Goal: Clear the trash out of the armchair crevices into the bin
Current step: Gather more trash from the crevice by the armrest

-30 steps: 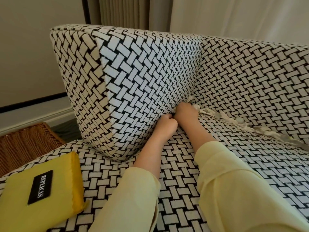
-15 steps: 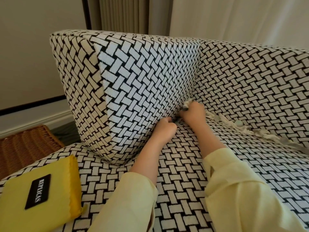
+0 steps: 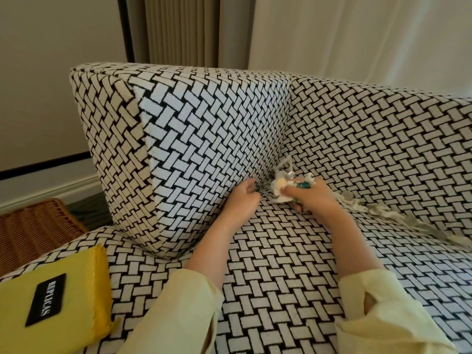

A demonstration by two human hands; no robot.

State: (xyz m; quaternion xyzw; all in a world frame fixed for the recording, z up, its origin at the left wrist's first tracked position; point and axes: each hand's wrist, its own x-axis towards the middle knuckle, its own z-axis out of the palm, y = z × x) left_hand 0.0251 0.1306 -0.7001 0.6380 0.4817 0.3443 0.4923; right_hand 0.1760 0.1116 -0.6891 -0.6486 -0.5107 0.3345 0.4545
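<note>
Now the grip of my right hand (image 3: pixel 315 198) clutches a wad of tissue and wrappers (image 3: pixel 281 187) above the corner crevice (image 3: pixel 264 192), ready for binning; my left hand (image 3: pixel 241 201) curls against the armrest (image 3: pixel 204 139), whether holding anything I cannot tell.

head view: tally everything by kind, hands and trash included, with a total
Hands: 2, left hand and right hand
Black-and-white woven armchair: 1
Yellow fabric pouch with black label: 1
Brown wicker basket: 1
Trash lots: 2, white crumpled trash wad gripped by the right hand, pale scraps along the back crevice
Total: 7
</note>
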